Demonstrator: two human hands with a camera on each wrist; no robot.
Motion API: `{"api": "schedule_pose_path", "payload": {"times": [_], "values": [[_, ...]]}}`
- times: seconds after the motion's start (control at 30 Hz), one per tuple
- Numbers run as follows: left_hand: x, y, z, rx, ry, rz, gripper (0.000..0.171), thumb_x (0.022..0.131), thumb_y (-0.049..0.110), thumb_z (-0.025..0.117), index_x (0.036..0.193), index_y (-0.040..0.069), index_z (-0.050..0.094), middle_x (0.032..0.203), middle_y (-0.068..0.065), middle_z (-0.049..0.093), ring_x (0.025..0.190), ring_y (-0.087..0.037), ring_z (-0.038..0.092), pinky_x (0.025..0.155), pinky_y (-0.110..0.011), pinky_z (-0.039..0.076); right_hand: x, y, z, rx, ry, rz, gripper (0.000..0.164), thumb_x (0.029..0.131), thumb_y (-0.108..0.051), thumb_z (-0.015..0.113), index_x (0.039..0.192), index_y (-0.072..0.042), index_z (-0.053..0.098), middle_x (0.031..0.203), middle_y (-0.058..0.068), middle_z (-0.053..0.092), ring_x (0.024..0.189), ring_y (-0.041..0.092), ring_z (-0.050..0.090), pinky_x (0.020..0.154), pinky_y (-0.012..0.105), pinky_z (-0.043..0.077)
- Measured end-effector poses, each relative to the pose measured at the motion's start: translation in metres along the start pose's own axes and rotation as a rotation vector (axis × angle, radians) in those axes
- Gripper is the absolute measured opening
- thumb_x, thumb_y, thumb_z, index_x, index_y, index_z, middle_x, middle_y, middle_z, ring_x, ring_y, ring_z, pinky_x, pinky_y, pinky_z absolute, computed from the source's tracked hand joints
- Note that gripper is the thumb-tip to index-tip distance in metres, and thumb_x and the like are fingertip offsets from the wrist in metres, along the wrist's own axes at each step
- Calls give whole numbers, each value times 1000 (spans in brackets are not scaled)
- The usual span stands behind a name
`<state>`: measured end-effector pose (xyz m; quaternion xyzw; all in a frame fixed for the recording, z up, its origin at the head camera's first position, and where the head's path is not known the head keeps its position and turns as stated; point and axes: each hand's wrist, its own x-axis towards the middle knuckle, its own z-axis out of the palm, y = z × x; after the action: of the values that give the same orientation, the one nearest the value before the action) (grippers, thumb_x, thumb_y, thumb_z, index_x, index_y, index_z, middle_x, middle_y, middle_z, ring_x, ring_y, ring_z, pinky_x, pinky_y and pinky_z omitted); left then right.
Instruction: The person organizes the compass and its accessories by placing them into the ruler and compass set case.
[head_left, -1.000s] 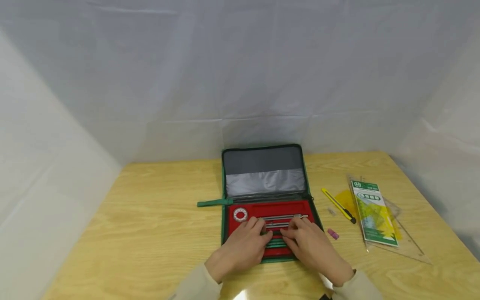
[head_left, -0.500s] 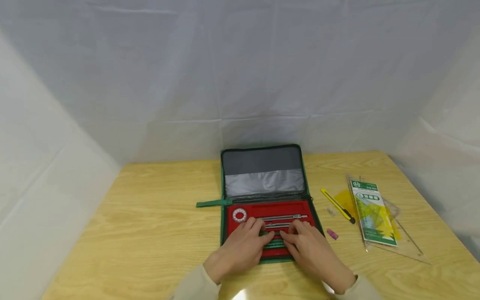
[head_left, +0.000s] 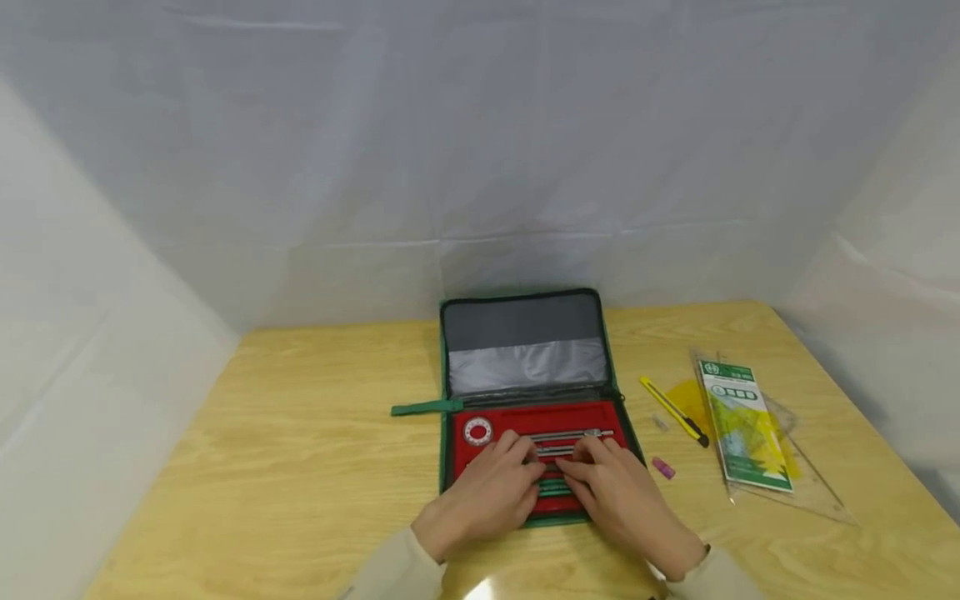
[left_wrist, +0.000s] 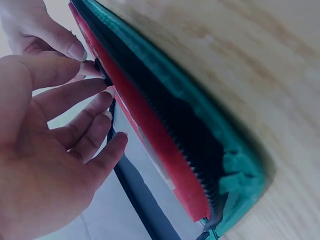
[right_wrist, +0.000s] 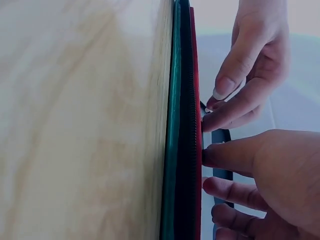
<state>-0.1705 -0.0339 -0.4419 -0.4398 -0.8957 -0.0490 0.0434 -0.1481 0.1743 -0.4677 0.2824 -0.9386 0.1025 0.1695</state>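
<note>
A green zip case (head_left: 448, 442) lies unfolded on the table, its red tray (head_left: 555, 412) facing up. Metal compasses (head_left: 570, 434) and a white ring-shaped dial (head_left: 477, 431) sit in the tray, and a green strip (head_left: 555, 487) lies nearer the front. My left hand (head_left: 491, 487) and right hand (head_left: 618, 496) reach into the tray from both sides. Their fingertips meet close together over a small dark piece (left_wrist: 104, 72) low in the red tray, with extended fingers touching it. What kind of piece it is, I cannot tell; the hands partly cover it.
Right of the case lie a yellow utility knife (head_left: 675, 412), a pink eraser-like block (head_left: 663, 468) and a small clear piece (head_left: 660, 423). Farther right, a green-and-white packet (head_left: 746, 429) rests on a clear set square (head_left: 821, 496). A green strap (head_left: 420, 407) sticks out left of the case.
Both hands stay over the same part of the tray, with only slight finger shifts; the left fingers sit a little higher than half a second ago. The surrounding things are unmoved.
</note>
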Motion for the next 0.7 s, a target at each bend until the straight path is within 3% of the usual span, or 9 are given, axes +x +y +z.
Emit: {"api": "schedule_pose_path", "payload": {"times": [0.27,0.4,0.7], "values": [[3,2,2,-5,33,-27,18,93,23,58,102,14,70,106,1,56,95,-15,45,79,-29,44,1,-1,-3,-5,-11,-23,17,85,-17,71,100,-16,77,92,-3,56,77,16,49,70,32,45],[5,3,3,42,50,-29,16,93,22,60,100,16,73,100,1,58,89,-16,47,74,-27,45,1,-5,-5,-13,-38,-35,16,85,-17,71,100,-12,76,94,-1,58,82,17,51,75,34,47],[2,7,6,148,42,10,23,94,25,59,109,13,72,93,-1,52,86,-17,42,75,-26,41,-6,-21,-14,-84,-264,58,34,93,-28,62,122,-12,66,119,4,51,93,24,47,80,40,44]]}}
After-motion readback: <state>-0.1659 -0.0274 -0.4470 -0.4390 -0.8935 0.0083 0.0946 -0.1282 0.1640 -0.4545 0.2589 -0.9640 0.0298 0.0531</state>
